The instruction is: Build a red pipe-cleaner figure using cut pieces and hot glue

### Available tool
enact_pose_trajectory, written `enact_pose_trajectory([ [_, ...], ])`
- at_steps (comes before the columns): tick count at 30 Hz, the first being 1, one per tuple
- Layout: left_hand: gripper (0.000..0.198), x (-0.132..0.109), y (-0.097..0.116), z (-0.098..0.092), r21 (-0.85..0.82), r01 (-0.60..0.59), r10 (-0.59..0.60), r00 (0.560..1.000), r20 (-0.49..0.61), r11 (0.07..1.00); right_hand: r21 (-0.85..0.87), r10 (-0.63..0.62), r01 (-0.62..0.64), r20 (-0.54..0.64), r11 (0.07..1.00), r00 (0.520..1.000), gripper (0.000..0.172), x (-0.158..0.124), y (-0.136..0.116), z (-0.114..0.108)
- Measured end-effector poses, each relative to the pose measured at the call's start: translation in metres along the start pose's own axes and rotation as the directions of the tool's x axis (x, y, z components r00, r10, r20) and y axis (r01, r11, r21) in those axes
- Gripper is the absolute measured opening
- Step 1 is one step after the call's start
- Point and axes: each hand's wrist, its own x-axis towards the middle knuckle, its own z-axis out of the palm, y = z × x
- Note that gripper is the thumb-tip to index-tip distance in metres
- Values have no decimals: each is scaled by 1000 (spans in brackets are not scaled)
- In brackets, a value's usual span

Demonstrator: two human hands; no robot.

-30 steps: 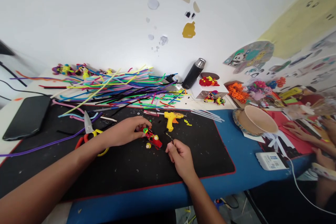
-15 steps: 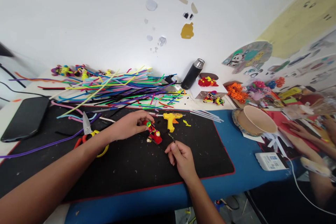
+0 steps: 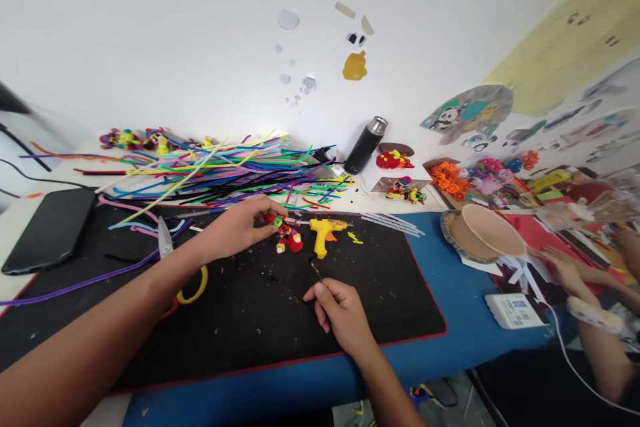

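My left hand [image 3: 239,225] is closed on a small red pipe-cleaner figure [image 3: 287,237] with green and yellow bits, lifted just above the black mat [image 3: 240,320]. My right hand [image 3: 339,311] rests on the mat nearer to me and pinches a short dark piece of pipe cleaner [image 3: 315,270] that sticks up from its fingertips. A yellow glue gun [image 3: 324,229] lies on the mat just right of the figure. Scissors with red and yellow handles [image 3: 173,260] lie partly under my left forearm.
A big heap of coloured pipe cleaners [image 3: 210,170] covers the back of the table. A black flask [image 3: 367,143], a dark tablet [image 3: 47,227] and finished figures [image 3: 400,187] lie around. At the right another person's hands [image 3: 565,267] work by a paper bowl [image 3: 487,230].
My left hand has carried the red figure away from me, up beside the glue gun. My right hand has slid slightly left and nearer, still pinching the dark piece.
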Motion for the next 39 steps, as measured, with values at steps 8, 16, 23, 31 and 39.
enact_pose_trajectory([
  [8,45,-23,-9,-26,-137,107,-115,992,-54,985,-310,-37,37,4,950,999,49,-7,-3,-30],
  [16,49,-30,-10,-30,-360,199,-171,979,108,911,-120,-126,99,-238,988,963,45,24,-32,-22],
  [23,42,-32,-8,-43,-410,235,-192,971,144,881,-144,-212,212,15,967,977,30,78,-44,20],
  [31,39,-34,-11,-68,-447,259,-241,966,97,857,-186,-244,271,156,945,957,28,103,-43,44],
  [39,41,-32,-42,-73,-401,316,-299,948,108,859,-109,-275,264,-99,958,956,42,100,-39,23],
])
